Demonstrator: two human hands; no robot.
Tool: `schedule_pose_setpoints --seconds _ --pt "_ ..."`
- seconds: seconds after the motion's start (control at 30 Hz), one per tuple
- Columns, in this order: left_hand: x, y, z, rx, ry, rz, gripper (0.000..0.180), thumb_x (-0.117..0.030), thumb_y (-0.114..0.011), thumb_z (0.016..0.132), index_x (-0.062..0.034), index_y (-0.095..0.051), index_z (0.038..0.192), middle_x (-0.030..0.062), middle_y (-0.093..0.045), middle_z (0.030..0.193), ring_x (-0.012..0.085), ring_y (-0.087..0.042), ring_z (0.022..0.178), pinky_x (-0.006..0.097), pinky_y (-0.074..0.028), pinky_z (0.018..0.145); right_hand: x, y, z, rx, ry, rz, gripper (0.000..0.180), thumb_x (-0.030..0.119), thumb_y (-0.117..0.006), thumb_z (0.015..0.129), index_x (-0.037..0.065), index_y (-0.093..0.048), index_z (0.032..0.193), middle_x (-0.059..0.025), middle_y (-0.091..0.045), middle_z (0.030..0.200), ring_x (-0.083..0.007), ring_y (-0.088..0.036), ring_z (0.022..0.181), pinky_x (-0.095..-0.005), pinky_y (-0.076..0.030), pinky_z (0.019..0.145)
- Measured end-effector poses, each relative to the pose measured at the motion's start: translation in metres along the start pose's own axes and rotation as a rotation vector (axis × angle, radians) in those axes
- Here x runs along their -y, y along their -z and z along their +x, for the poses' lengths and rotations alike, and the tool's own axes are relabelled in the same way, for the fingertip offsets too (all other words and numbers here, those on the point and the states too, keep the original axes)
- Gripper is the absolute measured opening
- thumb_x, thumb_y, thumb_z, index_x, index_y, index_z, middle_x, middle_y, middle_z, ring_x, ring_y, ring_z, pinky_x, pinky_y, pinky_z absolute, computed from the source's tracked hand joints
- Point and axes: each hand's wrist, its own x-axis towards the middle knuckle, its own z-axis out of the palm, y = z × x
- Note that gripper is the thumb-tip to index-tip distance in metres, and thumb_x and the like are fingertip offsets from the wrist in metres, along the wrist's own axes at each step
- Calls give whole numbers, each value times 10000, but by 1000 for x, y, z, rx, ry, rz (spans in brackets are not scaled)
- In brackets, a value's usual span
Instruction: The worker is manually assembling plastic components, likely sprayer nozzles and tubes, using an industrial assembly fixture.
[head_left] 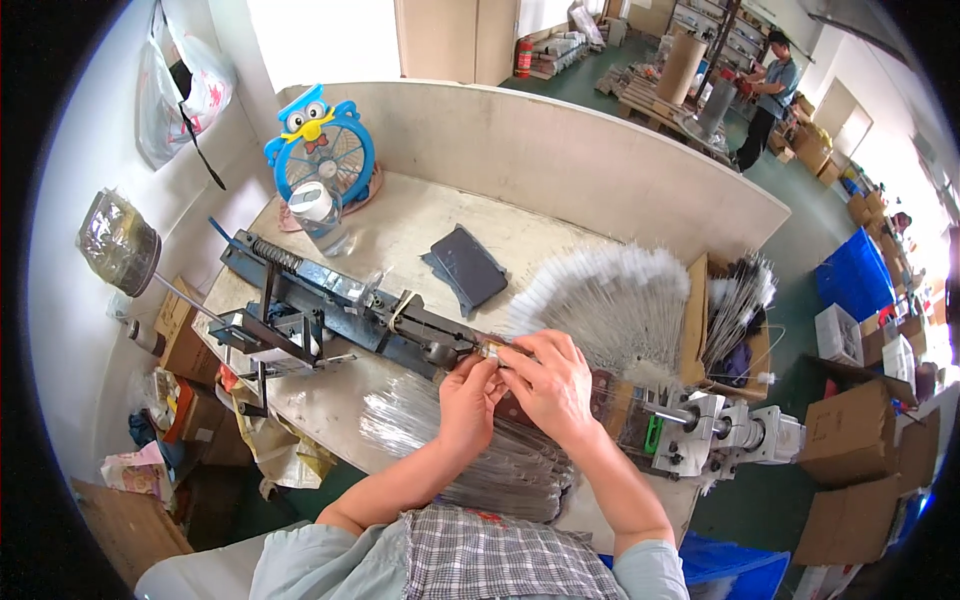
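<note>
Far left, a white plastic bag [188,105] hangs against the wall. Next, on the bench [405,215], a blue cartoon-faced fan [345,150] stands behind a white-lidded clear bottle [322,222]. A long dark metal fixture [335,300] runs diagonally from there towards my hands; beyond it lies a dark flat object [470,268]. At centre, my left hand [468,405] has its fingers curled, tips drawn close at a small pale piece [489,351] by the fixture's near end. Below my wrists lies a bundle of clear strands [510,475]. My right hand [555,392] meets the piece from the other side, fingers bent; I cannot tell how firmly either hand pinches it. Further right spread white-tipped strands [610,290], then a cardboard box [694,330] and a silvery metal mechanism [690,430].
</note>
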Motion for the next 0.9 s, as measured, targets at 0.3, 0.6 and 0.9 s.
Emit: schedule_pose_setpoints --seconds 0.3,0.6,0.9 --pt "-6 -1 -5 3 94 -138 191 -227 -472 926 -59 -552 971 49 -623 932 150 -605 873 304 -456 829 12 -7 1 -36 -66 -27 320 180 -738 668 116 -669 973 -4 -625 956 -212 -557 951 -348 -462 755" --pt "1 -3 -2 -44 70 -88 69 -110 -546 883 -50 -561 913 54 -627 891 135 -615 821 283 -482 755 11 -1 -2 -72 -85 -115 309 156 -754 634 78 -680 924 -25 -643 925 -229 -576 900 -349 -470 749" --pt "-3 -3 0 -23 64 -23 174 -195 -490 922 -39 -557 960 68 -624 907 161 -614 835 318 -485 780 10 16 -4 -51 -72 -153 269 219 -742 673 110 -670 908 15 -626 862 -191 -553 913 -342 -433 729"
